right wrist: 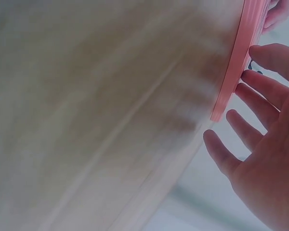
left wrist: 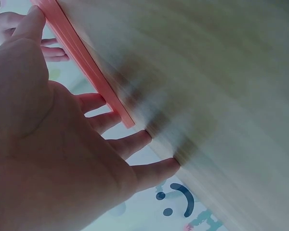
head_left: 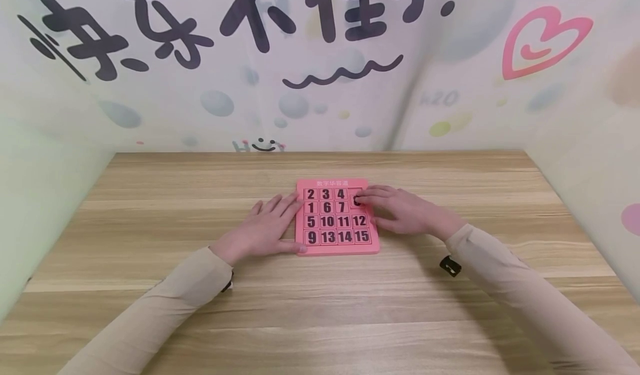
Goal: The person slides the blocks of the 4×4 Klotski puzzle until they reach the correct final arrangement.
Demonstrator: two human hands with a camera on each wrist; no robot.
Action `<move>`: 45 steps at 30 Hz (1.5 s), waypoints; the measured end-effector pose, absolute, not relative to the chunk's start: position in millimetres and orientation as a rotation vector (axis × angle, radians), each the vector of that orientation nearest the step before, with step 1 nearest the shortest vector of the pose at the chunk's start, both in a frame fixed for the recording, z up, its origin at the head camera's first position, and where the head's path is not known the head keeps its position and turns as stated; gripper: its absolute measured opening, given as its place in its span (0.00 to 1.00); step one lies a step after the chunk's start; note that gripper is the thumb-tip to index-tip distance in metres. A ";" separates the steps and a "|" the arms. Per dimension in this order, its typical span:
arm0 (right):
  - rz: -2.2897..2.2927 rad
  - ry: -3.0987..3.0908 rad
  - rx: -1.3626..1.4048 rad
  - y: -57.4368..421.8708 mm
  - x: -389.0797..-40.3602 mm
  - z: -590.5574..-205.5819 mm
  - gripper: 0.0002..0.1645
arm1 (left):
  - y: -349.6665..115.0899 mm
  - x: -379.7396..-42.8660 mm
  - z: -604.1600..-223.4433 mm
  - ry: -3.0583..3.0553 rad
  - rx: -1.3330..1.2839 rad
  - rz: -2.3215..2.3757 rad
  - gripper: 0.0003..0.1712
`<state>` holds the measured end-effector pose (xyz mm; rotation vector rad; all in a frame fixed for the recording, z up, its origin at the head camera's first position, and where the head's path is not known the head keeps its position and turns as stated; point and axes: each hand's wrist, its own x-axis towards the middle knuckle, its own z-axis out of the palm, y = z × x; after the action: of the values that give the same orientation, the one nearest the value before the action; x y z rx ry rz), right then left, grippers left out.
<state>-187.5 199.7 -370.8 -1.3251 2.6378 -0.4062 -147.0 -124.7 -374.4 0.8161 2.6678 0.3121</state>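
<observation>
A pink sliding number puzzle [head_left: 338,251] lies flat on the table, its black-numbered tiles in rows. The top row reads 2, 3, 4; the bottom row reads 9, 13, 14, 15. My left hand [head_left: 262,228] rests along the puzzle's left side, with the thumb at the lower left corner and the fingers spread. In the left wrist view, some fingertips [left wrist: 100,99] touch the frame's edge. My right hand [head_left: 407,211] reaches over the right side. Its fingertips touch a tile in the upper right column, whose number is mostly covered.
The wood-grain table [head_left: 320,314] runs back to a printed wall [head_left: 320,108] with large dark characters and a pink heart [head_left: 542,41]. Pale side walls stand left and right. A black strap piece [head_left: 450,266] shows at the right cuff.
</observation>
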 end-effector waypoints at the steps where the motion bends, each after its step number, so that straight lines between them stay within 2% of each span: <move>1: -0.404 2.637 -1.327 200.0 -187.2 -371.0 0.32 | -124.7 -147.1 -374.6 2.668 0.814 0.311 0.59; 22: -0.417 2.615 -1.411 200.2 -183.5 -369.9 0.29 | -126.2 -147.5 -374.9 2.670 0.815 0.318 0.59; 45: -0.400 2.626 -1.350 189.5 -193.2 -366.9 0.30 | -125.3 -148.5 -377.0 2.671 0.813 0.315 0.59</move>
<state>-193.2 189.5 -366.9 -1.3504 2.6258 -0.3996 -148.5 -125.3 -377.0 0.8129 2.6708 0.3150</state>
